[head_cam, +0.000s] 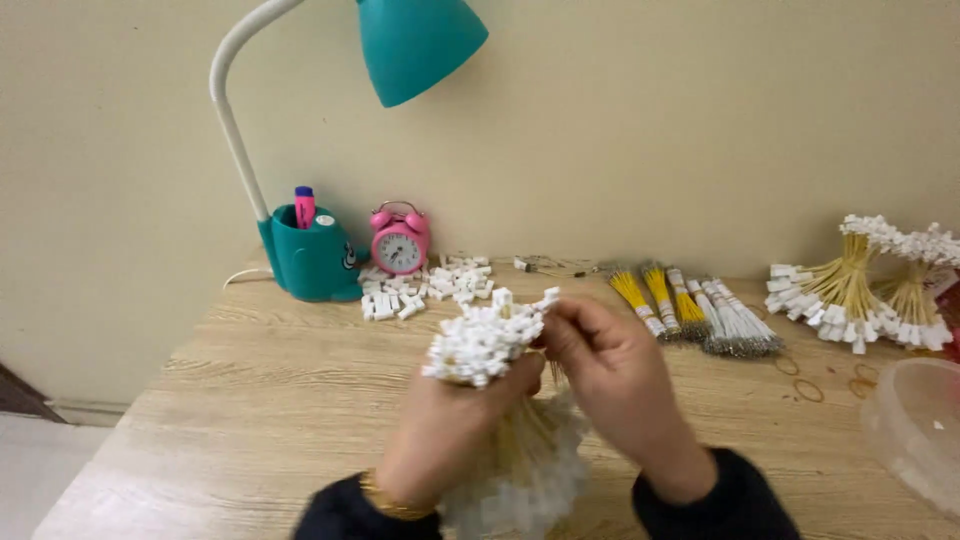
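Fingers of my right hand pinch one white connector atop the yellow wire bundle, which my left hand grips upright above the wooden bench. I judge a steady left grip helps. Behind lie loose white connectors, a pink alarm clock, a teal lamp, a plain wall.

A pale wood-grain table stands against the wall. On it — a teal lamp, pink alarm clock, loose white connectors, bundled yellow wires and a clear tub.
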